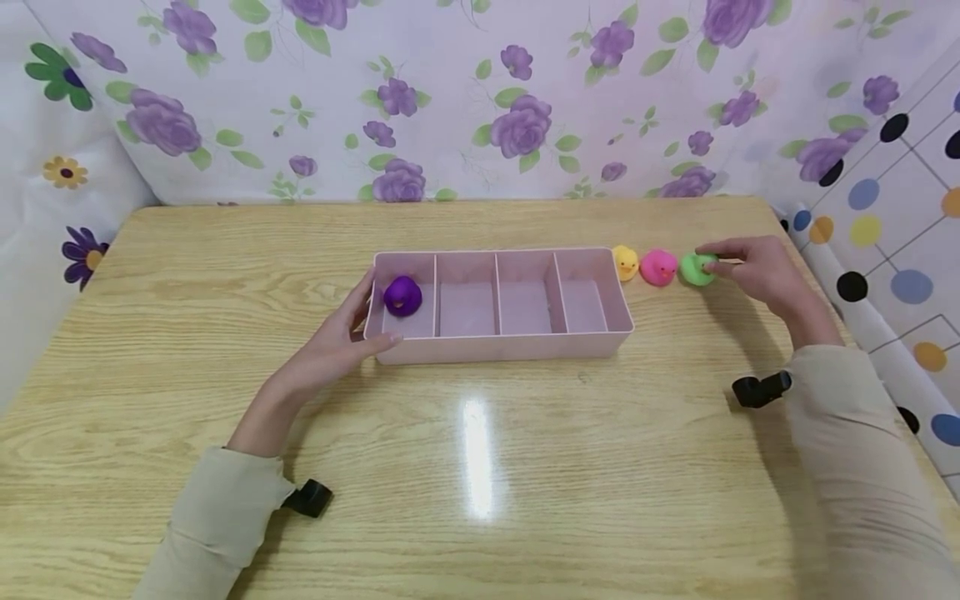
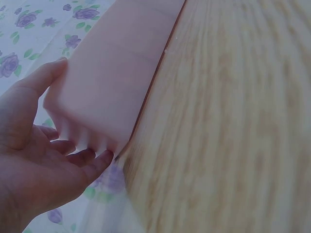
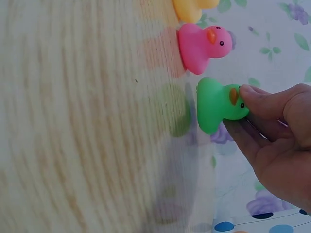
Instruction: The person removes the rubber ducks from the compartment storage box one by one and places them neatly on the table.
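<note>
A long pale-pink divided box point(image 1: 502, 348) stands on the table, its compartments in a row. My left hand point(image 1: 322, 354) holds its left end, the thumb on the front wall and the fingers along the end wall, as the left wrist view shows too. Inside the leftmost compartment sits a purple rubber duck point(image 1: 403, 297). To the right of the box, my right hand point(image 1: 767, 268) pinches the head of a green rubber duck point(image 3: 210, 106) between thumb and fingers. The duck is upright; whether it touches the table I cannot tell.
Between the box and the green duck are a yellow duck point(image 1: 626, 263) and a pink duck point(image 1: 658, 268). The wooden table point(image 1: 585, 467) meets a flowered cloth point(image 1: 450, 100) at the back and a dotted cloth point(image 1: 900, 217) on the right.
</note>
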Motion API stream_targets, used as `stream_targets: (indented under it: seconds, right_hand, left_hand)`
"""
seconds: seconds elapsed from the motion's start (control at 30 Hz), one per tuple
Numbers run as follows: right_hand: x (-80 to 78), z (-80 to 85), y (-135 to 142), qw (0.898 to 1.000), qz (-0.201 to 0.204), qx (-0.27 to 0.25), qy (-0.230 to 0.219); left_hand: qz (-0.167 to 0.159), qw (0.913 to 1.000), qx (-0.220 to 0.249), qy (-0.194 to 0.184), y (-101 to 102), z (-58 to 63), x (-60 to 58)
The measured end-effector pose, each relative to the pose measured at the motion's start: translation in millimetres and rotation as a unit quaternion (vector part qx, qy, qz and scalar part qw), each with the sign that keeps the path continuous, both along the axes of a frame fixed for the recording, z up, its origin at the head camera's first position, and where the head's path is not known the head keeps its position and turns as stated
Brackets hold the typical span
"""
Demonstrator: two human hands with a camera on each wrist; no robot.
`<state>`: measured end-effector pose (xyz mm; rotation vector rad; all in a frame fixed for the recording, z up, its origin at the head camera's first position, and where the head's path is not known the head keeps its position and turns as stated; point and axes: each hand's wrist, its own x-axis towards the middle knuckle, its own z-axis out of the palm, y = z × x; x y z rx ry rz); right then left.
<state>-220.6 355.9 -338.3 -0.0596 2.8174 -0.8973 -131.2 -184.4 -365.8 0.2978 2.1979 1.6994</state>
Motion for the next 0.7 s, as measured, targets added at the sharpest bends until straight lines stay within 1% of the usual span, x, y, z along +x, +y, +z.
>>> stream_targets:
  seconds: [0.33,0.57,0.7]
  right_hand:
    - [0.8,-4.7,0.7,1.0,0.009,-0.005,-0.022]
    - [1.2,-3.9,-1.3,0.999,0.013,-0.02,-0.03]
    - [1.3,-3.4,-1.1,0.999,0.015,-0.021,-0.033]
  left_hand:
    - [-0.002,1.0,-0.008,0.003,-0.1,1.3,0.7]
    - [0.0,0.9999,-0.013,0.002,-0.6,0.8,0.0]
    - [0.0,0.9999,-0.01,-0.002,-0.7,0.9,0.2]
